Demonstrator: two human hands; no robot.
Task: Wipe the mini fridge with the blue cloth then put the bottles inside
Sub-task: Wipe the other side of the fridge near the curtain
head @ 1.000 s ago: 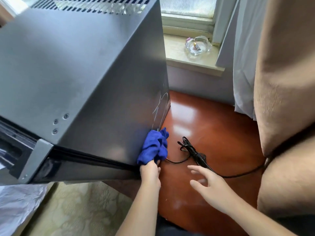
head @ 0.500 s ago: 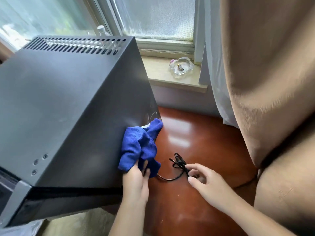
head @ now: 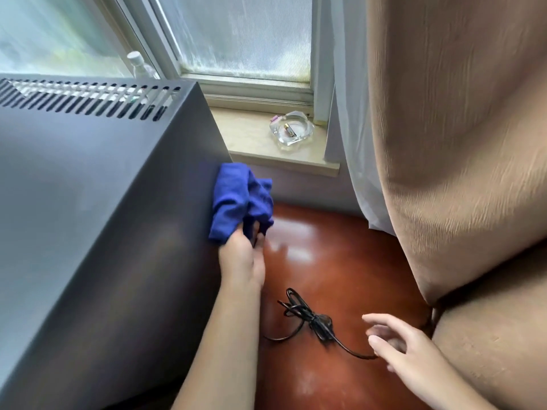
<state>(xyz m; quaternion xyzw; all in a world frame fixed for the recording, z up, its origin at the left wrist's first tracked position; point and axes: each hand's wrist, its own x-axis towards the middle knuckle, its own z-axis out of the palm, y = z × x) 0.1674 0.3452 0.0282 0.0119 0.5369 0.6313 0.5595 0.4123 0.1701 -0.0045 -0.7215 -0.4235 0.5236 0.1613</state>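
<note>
Glossy wooden surface (head: 340,261): my left grip (head: 241,255) clutches the blue cloth (head: 233,196) against the mini fridge (head: 103,217); my right grip (head: 405,350), empty and loose-fingered, hovers by the cord (head: 321,327) beside the fridge, which it could snag.

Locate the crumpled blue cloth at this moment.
In the head view the crumpled blue cloth sits centre, held by the left hand against the side wall of the dark grey metal mini fridge, below the pale stone window sill.

Fridge: one, the mini fridge (head: 88,202)
Cloth: one, the blue cloth (head: 239,199)
Hands: two, left hand (head: 241,258) and right hand (head: 405,353)
Bottle: one, a capped bottle (head: 139,65)
Cord: one, a black cord (head: 307,321)
Glass dish: one, a glass dish (head: 291,133)
Curtains: two, tan curtain (head: 444,143) and sheer curtain (head: 346,113)
</note>
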